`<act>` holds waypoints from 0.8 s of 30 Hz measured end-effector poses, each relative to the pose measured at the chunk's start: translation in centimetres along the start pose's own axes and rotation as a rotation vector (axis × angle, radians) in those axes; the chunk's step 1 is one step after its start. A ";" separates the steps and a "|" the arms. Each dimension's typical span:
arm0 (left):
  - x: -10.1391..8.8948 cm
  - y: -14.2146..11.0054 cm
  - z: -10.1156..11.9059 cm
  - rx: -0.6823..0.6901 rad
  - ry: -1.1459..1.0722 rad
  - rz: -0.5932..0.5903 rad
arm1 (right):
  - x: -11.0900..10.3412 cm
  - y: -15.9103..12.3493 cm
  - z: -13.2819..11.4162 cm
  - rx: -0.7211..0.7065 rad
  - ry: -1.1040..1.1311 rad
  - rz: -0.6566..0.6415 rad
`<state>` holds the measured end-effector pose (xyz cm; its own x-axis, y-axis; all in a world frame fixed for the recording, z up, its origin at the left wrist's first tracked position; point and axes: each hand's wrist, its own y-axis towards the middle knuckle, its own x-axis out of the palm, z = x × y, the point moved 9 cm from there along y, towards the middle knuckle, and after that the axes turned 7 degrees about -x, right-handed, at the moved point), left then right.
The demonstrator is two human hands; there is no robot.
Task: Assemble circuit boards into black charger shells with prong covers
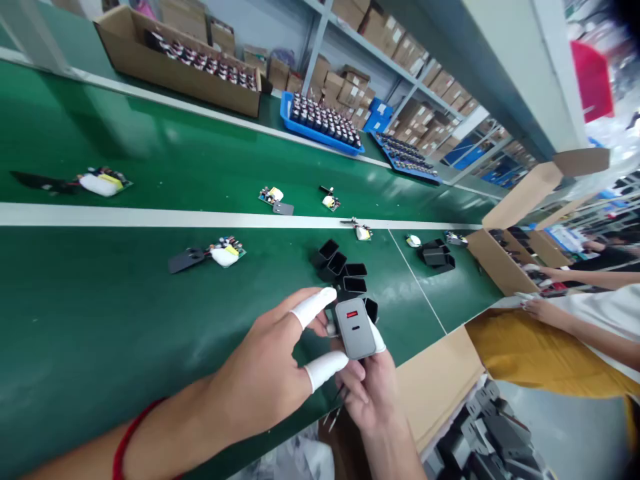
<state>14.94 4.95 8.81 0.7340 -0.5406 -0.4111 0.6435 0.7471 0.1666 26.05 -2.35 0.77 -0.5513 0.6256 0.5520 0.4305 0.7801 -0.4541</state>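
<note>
Your right hand (pixel 373 390) is closed around the grey charger (pixel 361 341), just below and right of the frame's centre. Your left hand (pixel 273 363) has thumb and forefinger parted at its left edge – contact is unclear. It should handle light and stiff, perhaps slippery – pinch the side walls, clear of the red port (pixel 352 314).

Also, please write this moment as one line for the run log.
right hand: holds grey charger | left hand: fingers at its edge | ports: toward camera | black housings: beyond, on green bench
</note>
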 end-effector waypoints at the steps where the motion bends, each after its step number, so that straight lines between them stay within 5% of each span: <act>1: 0.2 0.3 0.1 0.000 -0.002 0.013 | 0.0 0.0 -0.3 -0.010 0.007 -0.004; 10: 1.4 1.1 0.1 -0.008 0.114 0.004 | -1.3 0.3 -1.3 -0.058 0.012 0.005; 14: 2.1 1.6 0.5 0.061 0.133 -0.045 | -3.3 0.2 -3.4 -0.190 -0.142 0.147; 19: 3.2 2.4 1.0 0.104 0.107 -0.042 | -3.1 -0.2 -5.4 -0.325 -0.187 0.255; 24: 3.3 2.4 2.6 0.236 0.049 0.061 | -3.5 -0.9 -4.5 -0.275 -0.083 0.404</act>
<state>19.49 3.93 10.17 0.7653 -0.4737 -0.4359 0.6355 0.6636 0.3946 30.85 -5.25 2.41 -0.3515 0.8844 0.3070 0.7882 0.4565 -0.4127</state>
